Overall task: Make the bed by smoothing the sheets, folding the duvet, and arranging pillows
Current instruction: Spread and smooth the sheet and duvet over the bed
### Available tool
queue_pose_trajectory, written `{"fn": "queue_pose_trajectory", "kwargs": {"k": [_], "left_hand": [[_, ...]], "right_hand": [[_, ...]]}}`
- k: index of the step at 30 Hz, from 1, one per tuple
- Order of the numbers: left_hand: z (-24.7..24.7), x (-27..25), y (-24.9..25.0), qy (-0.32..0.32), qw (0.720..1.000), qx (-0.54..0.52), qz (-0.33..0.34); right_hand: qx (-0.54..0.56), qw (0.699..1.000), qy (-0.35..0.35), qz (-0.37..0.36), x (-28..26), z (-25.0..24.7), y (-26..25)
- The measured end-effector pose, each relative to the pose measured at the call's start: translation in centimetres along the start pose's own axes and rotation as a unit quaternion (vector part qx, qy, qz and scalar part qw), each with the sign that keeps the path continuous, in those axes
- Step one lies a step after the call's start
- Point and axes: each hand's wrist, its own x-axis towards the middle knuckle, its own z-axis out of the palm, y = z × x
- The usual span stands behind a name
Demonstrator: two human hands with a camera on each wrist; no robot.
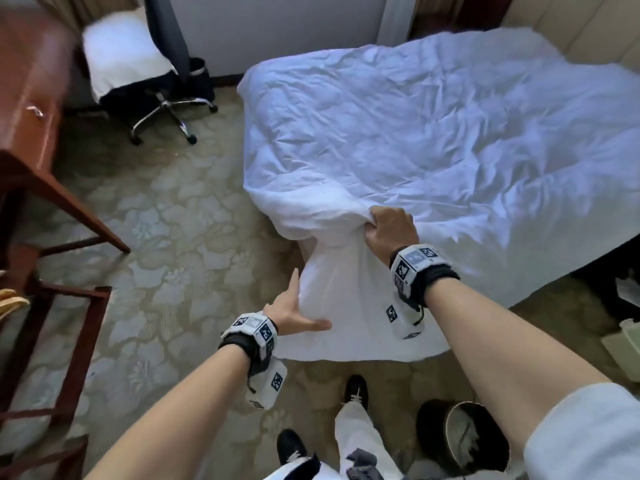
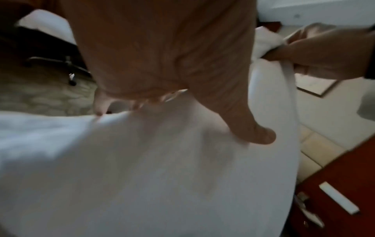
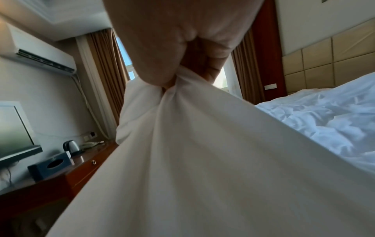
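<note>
- Rumpled white duvet (image 1: 433,140) covers the bed; its near corner hangs toward the patterned beige carpet (image 1: 166,216).
- Right hand (image 1: 391,230) fists a bunch of that corner.
- Left hand (image 1: 294,311), fingers straight, presses the hanging fabric.
- Reddish wooden desk (image 1: 31,109) left; black swivel chair (image 1: 156,74) beyond.

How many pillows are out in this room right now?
1. A white pillow lies on the office chair by the far wall, away from the bed. None shows on the duvet; others could be hidden beneath it.
</note>
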Motion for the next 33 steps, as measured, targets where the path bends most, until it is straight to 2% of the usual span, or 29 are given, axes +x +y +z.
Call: {"fn": "queue_pose_trajectory", "kwargs": {"k": [2,7,9,10,12,13,15,17,18,20,22,24,26,27,28,30,31,32,33], "left_hand": [[0.6,-0.3,1.2,-0.023,0.991,-0.13,0.034],[0.1,-1.0,4.8,0.042,0.985,-0.117,0.121],[-0.4,-1.0,6.3,0.072,0.979,-0.125,0.146],[-0.9,-1.1,7.2,0.088,0.974,-0.139,0.157],[-1.8,-1.0,9.4,0.116,0.956,-0.2,0.179],[-2.2,-0.8,10.2,0.132,0.946,-0.244,0.166],[-3.1,-0.2,11.5,0.161,0.924,-0.335,0.09],[-3.9,0.6,12.0,0.143,0.901,-0.407,0.052],[-4.1,0.9,12.2,0.125,0.903,-0.409,0.041],[-3.9,1.8,12.2,0.102,0.928,-0.357,0.028],[-3.6,1.8,13.0,0.078,0.938,-0.333,0.05],[-4.1,-0.4,15.2,0.074,0.945,-0.305,0.097],[-5.0,-2.0,16.7,0.102,0.966,-0.164,0.174],[-5.5,-2.7,17.1,0.142,0.968,-0.063,0.199],[-5.9,-3.4,17.5,0.214,0.954,0.053,0.203],[-6.2,-4.6,18.1,0.342,0.878,0.257,0.213],[-6.0,-4.8,18.6,0.359,0.848,0.315,0.23],[-5.8,-4.7,19.2,0.352,0.832,0.35,0.247],[-5.4,-4.5,20.2,0.33,0.83,0.372,0.252]], "right_hand": [[0.009,1.0,0.02,-0.009,0.6,-1.1,-0.4],[0.04,0.999,0.031,-0.02,2.1,-2.1,-0.4],[0.067,0.995,-0.01,-0.073,1.1,-2.1,-0.1],[0.051,0.991,-0.055,-0.114,-0.1,-2.4,0.1],[-0.044,0.976,-0.127,-0.17,-2.9,-2.9,1.3],[-0.095,0.968,-0.139,-0.184,-4.4,-3.0,2.1],[-0.141,0.961,-0.159,-0.177,-7.2,-2.9,4.3],[-0.122,0.967,-0.188,-0.12,-9.0,-2.3,6.3],[-0.098,0.974,-0.185,-0.091,-9.5,-1.9,7.0],[-0.049,0.99,-0.124,-0.049,-9.8,-1.2,7.5],[-0.009,1.0,-0.029,-0.006,-9.3,-1.0,7.5],[-0.002,0.999,0.001,0.038,-8.2,-1.8,7.6],[-0.015,0.999,0.002,0.042,-7.1,-3.0,7.9],[-0.019,0.999,0.004,0.036,-6.6,-3.7,8.0],[-0.021,0.999,0.006,0.027,-6.1,-4.4,8.1],[-0.027,1.0,0.007,0.0,-4.8,-5.6,8.0],[-0.033,0.999,0.004,-0.014,-4.1,-6.1,7.7],[-0.041,0.999,0.003,-0.027,-3.3,-6.6,7.4],[-0.047,0.998,0.003,-0.04,-2.5,-7.0,7.1]]}}
